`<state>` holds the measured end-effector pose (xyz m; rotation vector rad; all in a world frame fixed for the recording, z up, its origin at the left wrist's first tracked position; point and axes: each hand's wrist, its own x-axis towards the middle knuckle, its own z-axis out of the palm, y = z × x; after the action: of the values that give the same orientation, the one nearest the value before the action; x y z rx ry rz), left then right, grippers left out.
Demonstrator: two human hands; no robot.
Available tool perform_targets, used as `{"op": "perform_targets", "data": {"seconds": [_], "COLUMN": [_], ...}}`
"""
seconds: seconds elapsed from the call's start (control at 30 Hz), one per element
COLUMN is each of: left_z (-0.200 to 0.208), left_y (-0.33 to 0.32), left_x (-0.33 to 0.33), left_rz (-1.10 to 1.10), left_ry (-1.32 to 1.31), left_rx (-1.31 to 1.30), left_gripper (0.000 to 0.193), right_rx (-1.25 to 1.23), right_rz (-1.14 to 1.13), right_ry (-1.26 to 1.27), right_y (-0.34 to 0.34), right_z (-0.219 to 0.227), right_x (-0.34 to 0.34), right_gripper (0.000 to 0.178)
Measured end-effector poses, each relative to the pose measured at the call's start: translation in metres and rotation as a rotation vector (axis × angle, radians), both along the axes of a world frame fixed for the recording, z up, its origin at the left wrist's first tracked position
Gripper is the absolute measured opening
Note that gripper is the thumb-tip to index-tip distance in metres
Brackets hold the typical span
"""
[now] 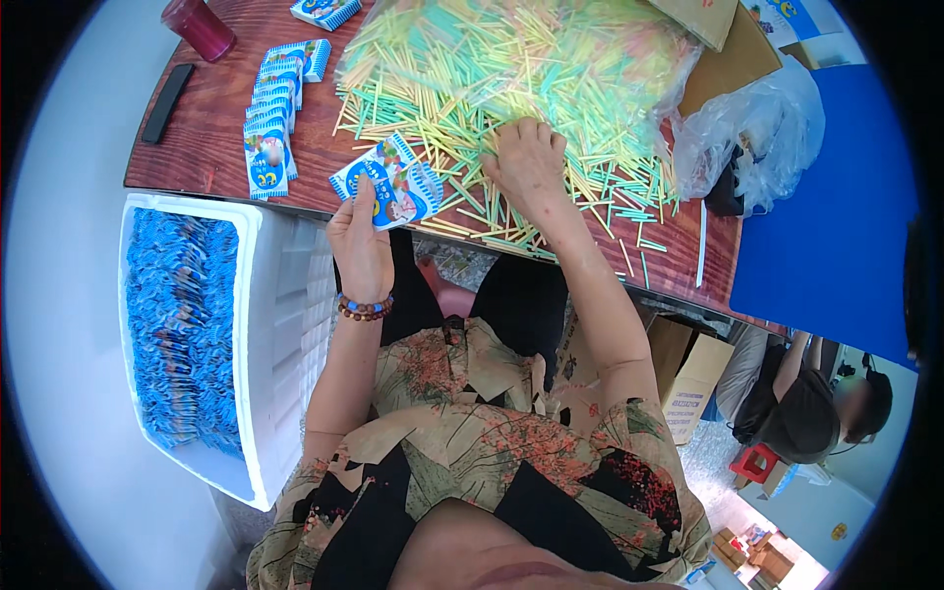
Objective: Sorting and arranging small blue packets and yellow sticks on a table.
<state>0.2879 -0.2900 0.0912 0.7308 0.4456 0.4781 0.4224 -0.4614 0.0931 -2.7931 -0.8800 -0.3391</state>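
Left hand (pixel 360 248) pinches a blue-and-white packet (pixel 387 184), thumb on its face, held just off the near edge of the wooden table (pixel 211 138); fingers behind it are hidden. Right hand (pixel 526 162) lies palm down on the pile of yellow and green sticks (pixel 511 88), fingers curled into them; fingertips buried, so can't tell if any stick is pinched. Top of pile sits under a clear bag (pixel 590 49), cut off at frame top. Row of packets (pixel 273 108) lies left of pile. White foam box (pixel 265 324) of blue packets stands below table, left. Crumpled plastic bag (pixel 757 128) at right half hides something dark. Another person (pixel 801 403) lower right, mostly out of view.
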Motion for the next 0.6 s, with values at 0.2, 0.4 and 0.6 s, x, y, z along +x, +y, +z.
{"op": "perform_targets", "data": {"seconds": [0.2, 0.4, 0.6], "left_z": [-0.002, 0.000, 0.010], "left_y": [0.002, 0.002, -0.005], "left_x": [0.001, 0.005, 0.019], "left_rz": [0.009, -0.021, -0.091], "left_ry": [0.018, 0.008, -0.011], "left_rx": [-0.008, -0.044, -0.115], "left_gripper": [0.021, 0.023, 0.018], "right_rx": [0.040, 0.042, 0.544], "right_rz": [-0.008, 0.136, 0.022], "right_ry": [-0.043, 0.036, 0.473], "right_y": [-0.004, -0.019, -0.024], "right_z": [-0.015, 0.000, 0.024], "right_x": [0.007, 0.014, 0.019], "right_gripper": [0.022, 0.016, 0.015]}}
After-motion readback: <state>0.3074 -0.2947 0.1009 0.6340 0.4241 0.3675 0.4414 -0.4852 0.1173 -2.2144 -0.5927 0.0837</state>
